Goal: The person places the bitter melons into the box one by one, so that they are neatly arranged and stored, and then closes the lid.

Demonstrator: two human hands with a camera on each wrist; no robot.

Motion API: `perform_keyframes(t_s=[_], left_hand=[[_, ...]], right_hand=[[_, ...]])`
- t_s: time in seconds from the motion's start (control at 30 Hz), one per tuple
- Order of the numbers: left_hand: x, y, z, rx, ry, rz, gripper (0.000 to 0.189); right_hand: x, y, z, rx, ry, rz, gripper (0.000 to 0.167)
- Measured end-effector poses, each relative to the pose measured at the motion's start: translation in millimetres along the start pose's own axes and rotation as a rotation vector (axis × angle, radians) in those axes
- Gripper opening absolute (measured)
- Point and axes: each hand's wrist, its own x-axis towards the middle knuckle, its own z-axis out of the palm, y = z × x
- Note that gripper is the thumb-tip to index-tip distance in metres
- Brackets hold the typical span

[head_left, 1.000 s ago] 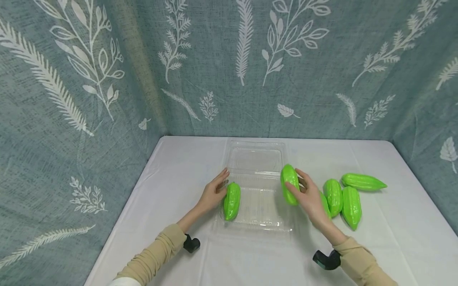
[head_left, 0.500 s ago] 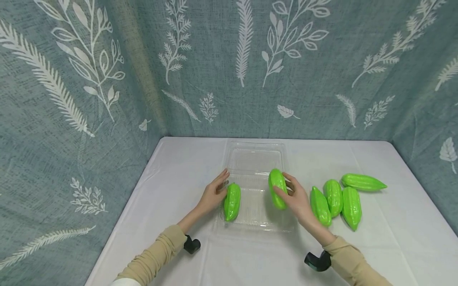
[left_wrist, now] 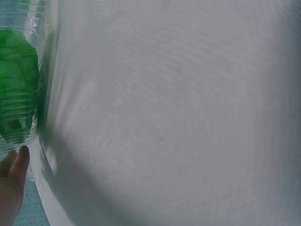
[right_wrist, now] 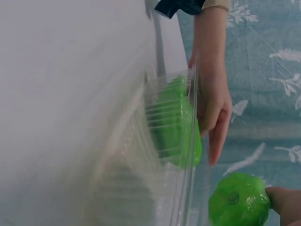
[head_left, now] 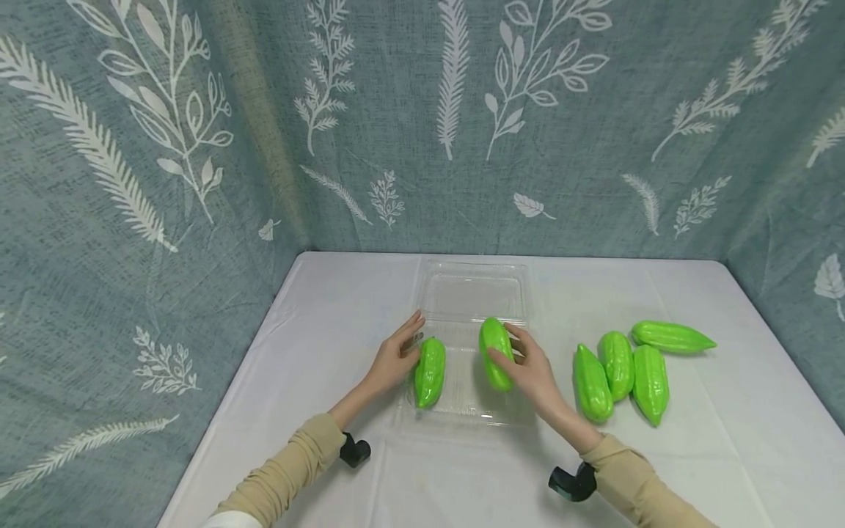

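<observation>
In the head view, my right hand [head_left: 530, 372] pinches a glossy green, ridged, elongated toy fruit or vegetable [head_left: 495, 353] between thumb and fingers. It is tilted above the clear plastic clamshell container [head_left: 462, 411]. End-on in the right wrist view, the held piece [right_wrist: 239, 201] shows a lobed, round outline. A similar green piece [head_left: 430, 372] lies along the container's left side. Beside it, my left hand [head_left: 392, 365] rests at the container's left edge, fingers mostly straight. Only some fingers of my left hand [left_wrist: 13, 174] show in the left wrist view, near the container's wall.
Several more green pieces [head_left: 617, 365] lie grouped on the white-covered table [head_left: 713, 425] to the right. The container's lid [head_left: 472, 290] lies folded back behind the base. A blue-green leaf-patterned curtain [head_left: 396, 110] encloses the back and sides.
My right hand has moved left with the green piece, from the container's right edge to over its base. My left hand has stayed at the left edge.
</observation>
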Motion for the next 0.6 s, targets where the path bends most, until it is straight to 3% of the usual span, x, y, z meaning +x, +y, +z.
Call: perform_keyframes(t_s=[0.6], left_hand=[[-0.2,-0.5,-0.5,0.000,-0.016,-0.021,0.055]], right_hand=[[1.9,1.9,20.3,0.004,-0.025,0.039,0.063]])
